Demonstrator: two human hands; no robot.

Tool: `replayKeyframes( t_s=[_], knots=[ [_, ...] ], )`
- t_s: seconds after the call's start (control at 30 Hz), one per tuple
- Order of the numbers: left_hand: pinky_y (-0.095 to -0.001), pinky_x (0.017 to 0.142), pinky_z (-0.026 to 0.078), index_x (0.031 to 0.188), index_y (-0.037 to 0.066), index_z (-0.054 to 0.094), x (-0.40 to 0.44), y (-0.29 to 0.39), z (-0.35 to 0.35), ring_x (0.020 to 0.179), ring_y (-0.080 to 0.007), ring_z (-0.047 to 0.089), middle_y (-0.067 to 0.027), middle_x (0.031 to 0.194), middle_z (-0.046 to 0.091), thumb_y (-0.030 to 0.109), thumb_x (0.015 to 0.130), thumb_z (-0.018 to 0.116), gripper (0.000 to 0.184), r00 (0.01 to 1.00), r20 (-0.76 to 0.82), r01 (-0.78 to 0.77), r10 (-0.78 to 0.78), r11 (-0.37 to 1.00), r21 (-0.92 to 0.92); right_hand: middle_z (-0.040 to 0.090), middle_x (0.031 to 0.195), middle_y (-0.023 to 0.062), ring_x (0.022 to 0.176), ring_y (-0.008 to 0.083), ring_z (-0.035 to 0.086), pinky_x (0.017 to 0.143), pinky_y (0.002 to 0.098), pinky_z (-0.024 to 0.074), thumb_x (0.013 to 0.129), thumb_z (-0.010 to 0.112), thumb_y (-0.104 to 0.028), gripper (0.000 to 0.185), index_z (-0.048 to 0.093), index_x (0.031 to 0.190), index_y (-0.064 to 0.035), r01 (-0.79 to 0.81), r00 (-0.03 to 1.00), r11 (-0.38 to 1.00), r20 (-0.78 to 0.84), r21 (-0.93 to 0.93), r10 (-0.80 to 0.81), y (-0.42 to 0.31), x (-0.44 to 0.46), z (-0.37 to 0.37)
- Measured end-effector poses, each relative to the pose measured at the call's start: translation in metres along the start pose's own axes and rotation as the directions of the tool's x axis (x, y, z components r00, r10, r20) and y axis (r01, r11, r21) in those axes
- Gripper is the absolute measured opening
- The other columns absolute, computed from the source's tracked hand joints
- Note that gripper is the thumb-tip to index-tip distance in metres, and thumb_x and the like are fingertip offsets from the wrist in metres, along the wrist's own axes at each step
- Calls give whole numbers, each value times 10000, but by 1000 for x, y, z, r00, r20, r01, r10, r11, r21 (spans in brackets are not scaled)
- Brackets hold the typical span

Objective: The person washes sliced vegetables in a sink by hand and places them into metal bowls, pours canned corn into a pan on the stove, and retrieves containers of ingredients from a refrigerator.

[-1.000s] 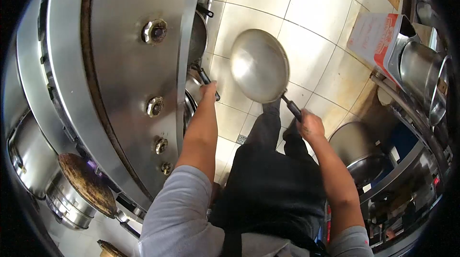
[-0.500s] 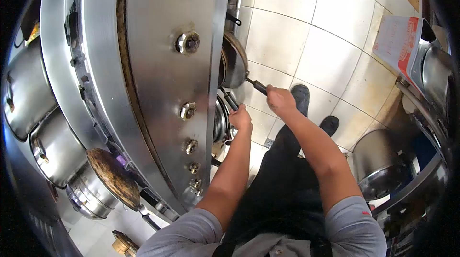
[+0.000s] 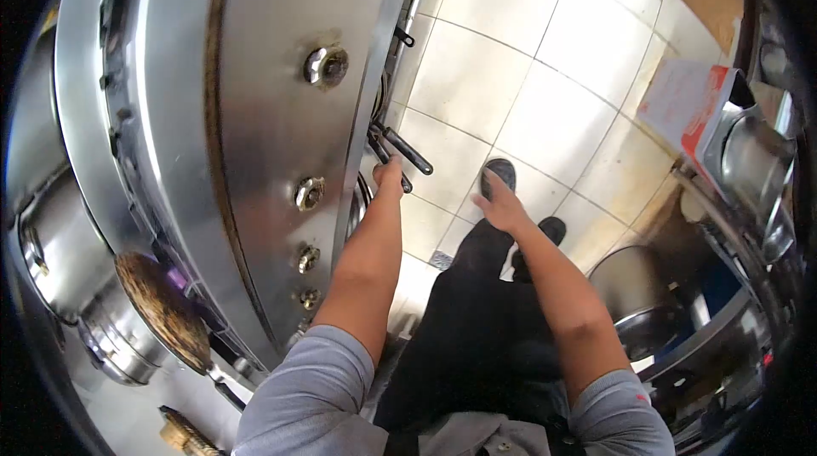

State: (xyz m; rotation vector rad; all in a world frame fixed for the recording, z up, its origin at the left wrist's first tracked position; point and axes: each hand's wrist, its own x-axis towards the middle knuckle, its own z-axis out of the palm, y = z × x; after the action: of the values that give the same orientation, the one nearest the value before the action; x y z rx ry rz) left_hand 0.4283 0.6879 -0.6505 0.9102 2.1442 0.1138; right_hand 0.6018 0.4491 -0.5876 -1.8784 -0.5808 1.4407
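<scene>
At the side of the steel stove, my left hand (image 3: 389, 175) is wrapped round a black pan handle (image 3: 403, 181). Just above it, a second black handle (image 3: 408, 151) sticks out from under the stove front with no hand on it. The pans these handles belong to are mostly hidden by the stove edge. My right hand (image 3: 500, 203) is to the right, over the shoe (image 3: 499, 176), with its fingers apart and nothing in it.
The stove front (image 3: 281, 133) with a row of knobs fills the left. A sooty pan (image 3: 163, 311) and steel pots (image 3: 59, 243) lie beyond it. On the right are a red and white box (image 3: 685, 103), a large pot (image 3: 634, 299) and shelving. Tiled floor (image 3: 477, 82) runs between.
The pan in my right hand has gone leftward under the stove edge, and my right hand has let go of its handle and drawn back right. My left hand stays at its handle.
</scene>
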Motion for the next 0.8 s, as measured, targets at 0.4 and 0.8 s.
replayKeyframes(
  t_s=[0.4,0.8],
  knots=[
    [-481,972,394,1122,90,589,-311,-82,-133,1170,-360,455,-172,1225,504,327,754,644,442,894,335,-437,297,738,514,615,834,258,827,441,579,730,531,451,855,528,-263,299,647,753,-9,60,993,549,-8,-834,-121,219,-343,-206],
    [-456,825,486,841,-14,687,-327,-255,-455,937,-378,614,-258,972,635,382,807,546,422,770,600,-569,217,661,490,627,769,134,646,214,605,580,366,486,849,618,-261,305,583,1001,1,79,985,769,-71,-634,-160,-17,-283,-274]
  ],
)
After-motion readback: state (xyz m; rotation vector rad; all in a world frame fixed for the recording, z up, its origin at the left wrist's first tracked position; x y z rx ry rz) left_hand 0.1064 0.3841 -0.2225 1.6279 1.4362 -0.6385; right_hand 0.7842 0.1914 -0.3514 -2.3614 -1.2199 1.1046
